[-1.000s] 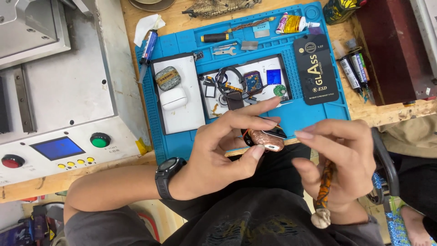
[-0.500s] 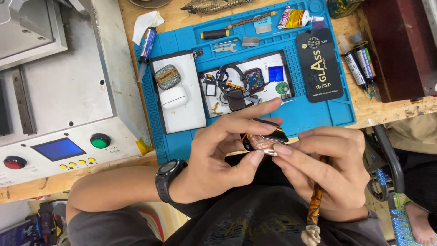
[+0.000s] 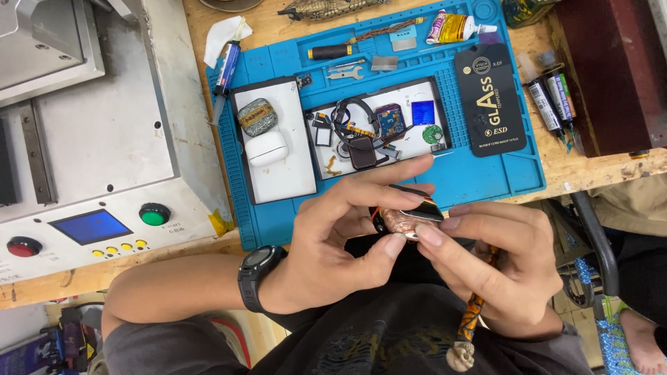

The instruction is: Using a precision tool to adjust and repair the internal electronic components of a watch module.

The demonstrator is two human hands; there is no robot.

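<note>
I see a small smartwatch body (image 3: 410, 215), copper-toned case with its dark screen lifted at one side, held just off the near edge of the tabletop (image 3: 90, 274), over my lap. My left hand (image 3: 340, 239) pinches it between thumb below and fingers above, index finger stretched across the top (I judge that steadies the raised screen so it does not flop). My right hand (image 3: 500, 267) closes on the watch from the other side with thumb and fingertips, and a patterned orange cord (image 3: 474, 312) with a pale bead (image 3: 459, 355) hangs below that hand; whether the palm grips it I cannot tell. Both hands are grasping the watch, neither is free.

Beyond the hands lies the blue work mat (image 3: 486, 173). Its near edge is close in front of my left fingertips, so there is little room forward before I brush it. On the mat a white tray (image 3: 292, 173) carries a white earbud case (image 3: 267, 148) and a mottled pebble-like piece (image 3: 257, 116); a second tray (image 3: 417, 142) holds loose watch parts, likely kept there so they do not roll. A black flat package (image 3: 490, 101) sits right of that tray.

To the left a grey machine (image 3: 97, 139) with a green button (image 3: 154, 214) and a red one (image 3: 24, 246) crowds the tabletop. Open room lies mostly low, over my lap.
</note>
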